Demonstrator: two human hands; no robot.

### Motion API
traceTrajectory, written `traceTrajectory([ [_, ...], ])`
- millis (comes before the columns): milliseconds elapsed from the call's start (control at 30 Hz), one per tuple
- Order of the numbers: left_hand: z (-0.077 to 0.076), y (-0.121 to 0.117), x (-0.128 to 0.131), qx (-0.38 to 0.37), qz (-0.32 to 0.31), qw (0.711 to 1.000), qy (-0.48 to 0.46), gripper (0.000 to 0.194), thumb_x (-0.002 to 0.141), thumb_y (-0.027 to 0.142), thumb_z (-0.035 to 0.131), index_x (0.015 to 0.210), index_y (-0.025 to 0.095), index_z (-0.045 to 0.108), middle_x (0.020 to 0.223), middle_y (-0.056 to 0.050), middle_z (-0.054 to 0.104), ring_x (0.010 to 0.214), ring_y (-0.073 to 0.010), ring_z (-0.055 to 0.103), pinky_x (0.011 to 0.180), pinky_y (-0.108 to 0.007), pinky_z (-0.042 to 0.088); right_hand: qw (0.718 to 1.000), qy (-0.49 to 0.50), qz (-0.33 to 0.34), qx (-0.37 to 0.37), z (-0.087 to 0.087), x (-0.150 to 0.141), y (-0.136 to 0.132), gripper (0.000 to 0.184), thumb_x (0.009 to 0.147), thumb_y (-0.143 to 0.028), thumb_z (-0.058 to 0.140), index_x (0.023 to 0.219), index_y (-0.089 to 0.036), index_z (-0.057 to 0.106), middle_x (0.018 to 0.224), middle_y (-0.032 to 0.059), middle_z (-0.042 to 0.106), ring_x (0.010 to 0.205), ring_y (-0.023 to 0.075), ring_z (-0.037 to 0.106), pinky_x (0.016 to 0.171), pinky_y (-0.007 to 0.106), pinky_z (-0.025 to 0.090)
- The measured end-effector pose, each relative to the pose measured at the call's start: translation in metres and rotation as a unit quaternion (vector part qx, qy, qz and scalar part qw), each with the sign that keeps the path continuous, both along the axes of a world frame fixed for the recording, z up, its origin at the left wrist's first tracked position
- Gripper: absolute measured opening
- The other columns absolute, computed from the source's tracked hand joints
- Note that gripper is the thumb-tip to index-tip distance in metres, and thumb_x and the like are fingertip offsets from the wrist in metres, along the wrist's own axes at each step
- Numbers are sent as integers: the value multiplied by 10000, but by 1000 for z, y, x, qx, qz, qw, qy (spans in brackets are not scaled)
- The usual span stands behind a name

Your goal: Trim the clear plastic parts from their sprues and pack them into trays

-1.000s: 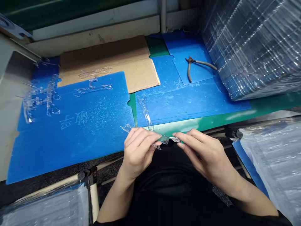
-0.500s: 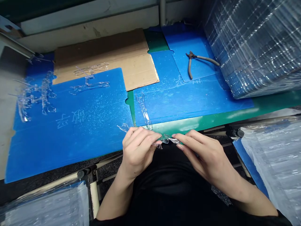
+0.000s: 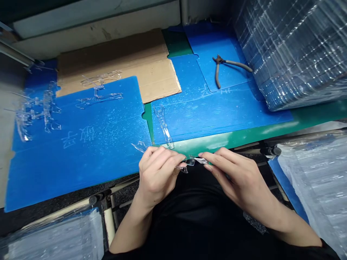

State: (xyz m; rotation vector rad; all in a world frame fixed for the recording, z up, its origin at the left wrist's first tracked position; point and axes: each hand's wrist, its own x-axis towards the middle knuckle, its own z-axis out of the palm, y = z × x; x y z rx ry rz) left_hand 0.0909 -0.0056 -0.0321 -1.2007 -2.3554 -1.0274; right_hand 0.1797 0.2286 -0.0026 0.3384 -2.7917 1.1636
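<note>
white characters [image 3: 80, 136] on blue sheet [image 3: 40, 177]; left hand [image 3: 157, 177], right hand [image 3: 238, 178] pinch clear part [image 3: 191, 161]

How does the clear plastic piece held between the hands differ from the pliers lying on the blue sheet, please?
The clear plastic piece is transparent and branched, whereas the pliers are opaque, with a dark metal head and two long grey handles. The plastic piece is pinched between the left hand and right hand, whereas the pliers lie untouched on the blue sheet. Both are in front of the person, above the bench.
</note>
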Motion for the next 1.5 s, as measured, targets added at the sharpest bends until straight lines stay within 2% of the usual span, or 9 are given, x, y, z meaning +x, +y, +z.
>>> traceTrajectory([
  [467,3,3,1,-35,2,999,22,58,1024,141,710,1053,182,681,872,-47,769,738,-166,611,732,-370,378,1000,2,-26,17,-6,-1,1,227,1140,-233,581,1332,-229,702,1006,57,723,822,187,689,746,324,533],
  [600,8,5,7,-23,-31,999,3,16,1044,164,691,1039,177,683,858,-41,757,737,-159,606,768,-377,390,996,-4,-86,31,-20,-13,10,233,1146,-265,575,1294,-210,746,1045,76,764,909,225,741,837,351,562],
  [733,6,4,15,49,-89,988,-118,101,1102,236,609,1091,173,687,861,-45,715,752,-157,585,759,-360,395,996,-14,-88,-25,-34,-20,15,286,1139,-246,583,1383,-181,716,1237,117,773,1107,267,749,981,389,572],
  [800,2,4,18,115,-113,957,-242,220,1143,352,533,1163,182,671,857,-44,667,754,-161,578,734,-336,419,996,-12,-71,-53,-34,-18,12,379,1144,-207,547,1512,-174,629,1326,139,743,1182,273,727,1010,394,569],
  [867,-4,7,21,187,-112,910,-352,324,1159,457,457,1165,193,645,831,-31,612,713,-153,548,686,-309,425,996,6,-49,-77,-30,-13,5,434,1146,-164,510,1577,-190,558,1359,139,722,1199,263,711,1006,386,566],
  [933,-10,12,23,248,-104,871,-411,356,1163,482,421,1089,196,621,799,-15,569,666,-136,503,643,-287,402,994,28,-19,-99,-24,-8,-1,427,1141,-135,505,1557,-216,553,1319,115,723,1154,239,711,980,359,564],
  [1033,-16,18,25,293,-104,854,-418,361,1167,458,415,1008,196,605,758,-5,554,638,-125,470,620,-267,385,994,52,8,-91,-16,-2,-8,380,1142,-136,514,1509,-217,570,1171,71,724,978,189,716,858,297,554],
  [1167,-18,19,25,284,-88,858,-420,366,1166,458,420,995,199,613,770,-11,590,627,-121,472,590,-247,385,994,99,7,-37,-11,2,-12,405,1152,-160,516,1554,-200,551,960,11,671,717,129,616,675,268,474],
  [1500,-15,19,26,280,-103,879,-372,327,1156,431,460,982,202,615,745,4,573,602,-116,509,554,-243,407,990,128,28,-43,-9,5,-18,424,1171,-159,486,1591,-112,528,876,-15,591,681,105,541,658,249,446],
])
